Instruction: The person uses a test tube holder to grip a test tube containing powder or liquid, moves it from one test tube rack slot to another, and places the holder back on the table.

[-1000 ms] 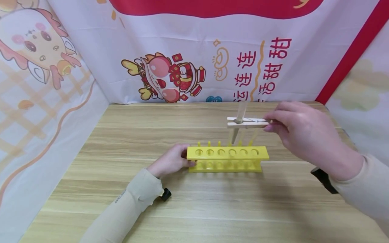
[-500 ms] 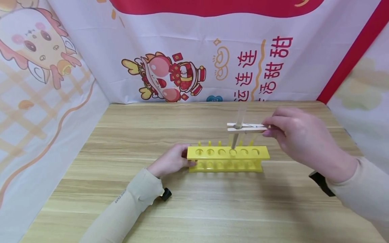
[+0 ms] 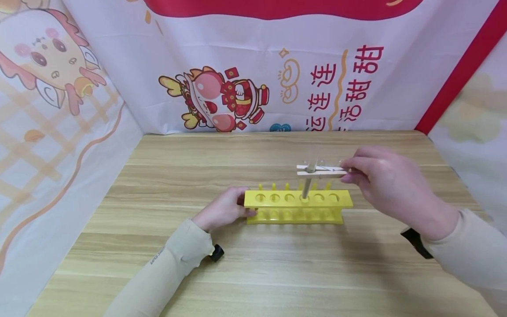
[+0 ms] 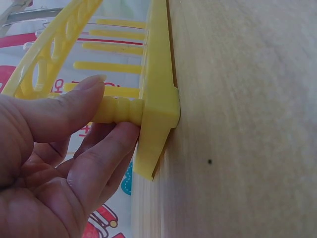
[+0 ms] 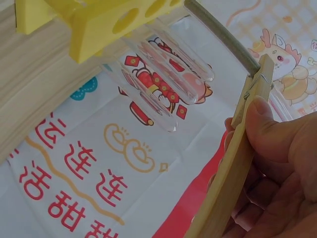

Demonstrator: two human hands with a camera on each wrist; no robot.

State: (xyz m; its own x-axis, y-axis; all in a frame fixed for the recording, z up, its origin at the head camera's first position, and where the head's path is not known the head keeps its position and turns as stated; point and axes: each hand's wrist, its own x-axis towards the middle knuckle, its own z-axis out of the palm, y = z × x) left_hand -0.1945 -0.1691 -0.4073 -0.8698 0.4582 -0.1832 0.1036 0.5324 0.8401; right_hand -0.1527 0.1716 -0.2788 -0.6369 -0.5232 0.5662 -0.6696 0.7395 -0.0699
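Observation:
A yellow test tube rack (image 3: 296, 204) stands on the table. My left hand (image 3: 225, 208) grips its left end; in the left wrist view the thumb and fingers close round the end post (image 4: 118, 110). My right hand (image 3: 392, 187) pinches a wooden test tube clamp (image 3: 325, 172) by its right part. The clamp's jaws hold a test tube (image 3: 307, 187) with greyish content, slightly tilted. The tube's lower end is at the fourth hole from the left; whether it has entered is hard to tell.
Clear test tubes (image 5: 190, 82) sit over pegs at the rack's back right, seen in the right wrist view. Bare yellow pegs (image 3: 273, 187) stand at the back left. A printed cloth (image 3: 245, 44) hangs behind the wooden table (image 3: 237, 281).
My right hand has lowered the clamp and test tube, so the tube's lower end has come from above the rack down to the hole. The left hand stays in place.

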